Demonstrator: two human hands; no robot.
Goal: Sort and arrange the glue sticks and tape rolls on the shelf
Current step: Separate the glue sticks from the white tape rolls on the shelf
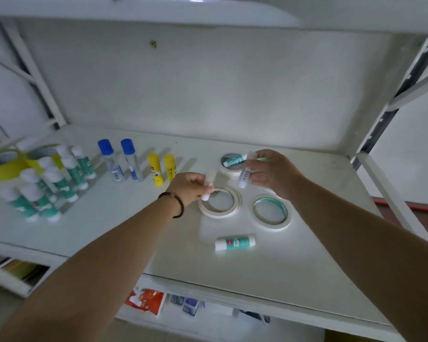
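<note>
Holding a white glue stick (208, 185) in curled fingers, the left hand (187, 187) hovers over a tape roll (219, 202); the right hand (269, 172) grips another clear glue stick (245, 175) (blurry); at 6 o'clock lies a green glue stick (234, 242); at 9 o'clock stand more glue sticks (47, 183) on the shelf (307, 267).

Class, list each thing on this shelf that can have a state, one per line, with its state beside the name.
Left hand: holds a white glue stick, tilted.
Right hand: holds a white stick, tilted.
Green glue sticks: upright, grouped, capped.
Blue-capped bottles: upright, capped.
Yellow sticks: upright, side by side.
Near green stick: lying flat.
Far green stick: lying inside the far tape roll.
Two near tape rolls: lying flat.
</note>
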